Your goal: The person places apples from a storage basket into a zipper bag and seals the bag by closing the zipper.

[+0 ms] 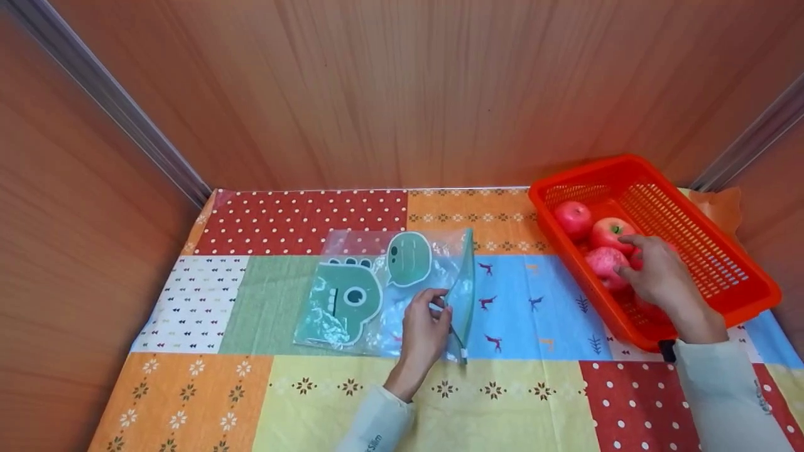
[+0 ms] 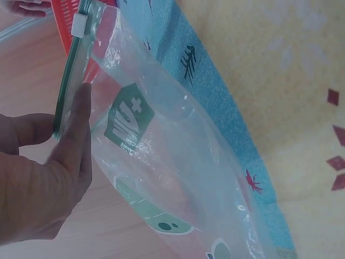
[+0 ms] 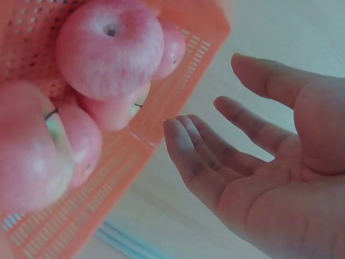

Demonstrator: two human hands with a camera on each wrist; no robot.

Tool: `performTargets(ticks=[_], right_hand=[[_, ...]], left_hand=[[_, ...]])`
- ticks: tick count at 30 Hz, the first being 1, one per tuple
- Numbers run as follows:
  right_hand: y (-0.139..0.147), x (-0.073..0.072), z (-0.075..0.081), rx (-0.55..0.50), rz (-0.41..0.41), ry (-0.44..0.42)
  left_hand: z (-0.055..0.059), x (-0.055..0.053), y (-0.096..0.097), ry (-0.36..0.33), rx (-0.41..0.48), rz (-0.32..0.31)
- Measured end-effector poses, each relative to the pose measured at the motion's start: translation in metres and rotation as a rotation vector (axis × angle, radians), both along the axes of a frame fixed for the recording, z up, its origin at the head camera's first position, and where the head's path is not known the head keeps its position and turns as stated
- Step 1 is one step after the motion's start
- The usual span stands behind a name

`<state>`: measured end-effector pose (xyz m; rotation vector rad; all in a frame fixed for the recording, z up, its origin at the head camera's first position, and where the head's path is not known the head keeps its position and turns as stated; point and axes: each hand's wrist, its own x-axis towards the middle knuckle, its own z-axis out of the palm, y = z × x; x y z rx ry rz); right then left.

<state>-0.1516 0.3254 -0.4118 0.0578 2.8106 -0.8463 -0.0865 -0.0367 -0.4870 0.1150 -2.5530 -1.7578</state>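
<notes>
Spread on the cloth-covered bench (image 1: 427,411), just left of the red basket in the head view: a clear plastic bag (image 1: 380,301) printed with a green cartoon dinosaur. Pinched along its green edge (image 1: 468,270) between thumb and fingers by the left hand (image 1: 421,333), and parted there at the mouth, with a white slider (image 2: 79,25) fixed at the near end. Shown on the same bag in the left wrist view, a green label (image 2: 129,117) with white lettering.

To the right, clustered at one end of the perforated red basket (image 1: 681,232), several red apples (image 1: 605,267), some stem up. Poised over that end in the head view, holding nothing, the right hand (image 1: 669,279); spread wide in the right wrist view, with thumb well apart from fingers and fingertips clear of the fruit.

Beyond both hands, pale sleeves (image 1: 722,389), and at the right wrist a small dark object (image 1: 667,350). Underneath, patchwork of dots, stars, little trees and deer. Behind and to the sides, wood-grain panels (image 1: 402,94), joined at the corners by grey strips (image 1: 113,103).
</notes>
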Motion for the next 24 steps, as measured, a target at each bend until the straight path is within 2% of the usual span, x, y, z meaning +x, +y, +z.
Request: performTargets(ticks=[6, 11, 16, 20, 24], right_hand=[[0.003, -0.008, -0.001, 0.043, 0.058, -0.018], [0.006, -0.013, -0.008, 0.112, 0.157, -0.002], [0.01, -0.017, -0.014, 0.171, 0.247, 0.03], [0.011, -0.021, -0.017, 0.177, 0.267, 0.004], [0.011, -0.026, -0.017, 0.208, 0.287, -0.014]], left_hand=[[-0.001, 0.002, 0.0, 0.002, 0.01, -0.007], [-0.002, 0.003, 0.0, -0.002, 0.019, -0.008], [-0.003, 0.003, 0.0, 0.038, 0.001, -0.004], [-0.002, 0.002, 0.0, 0.051, -0.011, 0.0], [-0.002, 0.002, -0.001, 0.036, 0.0, -0.001]])
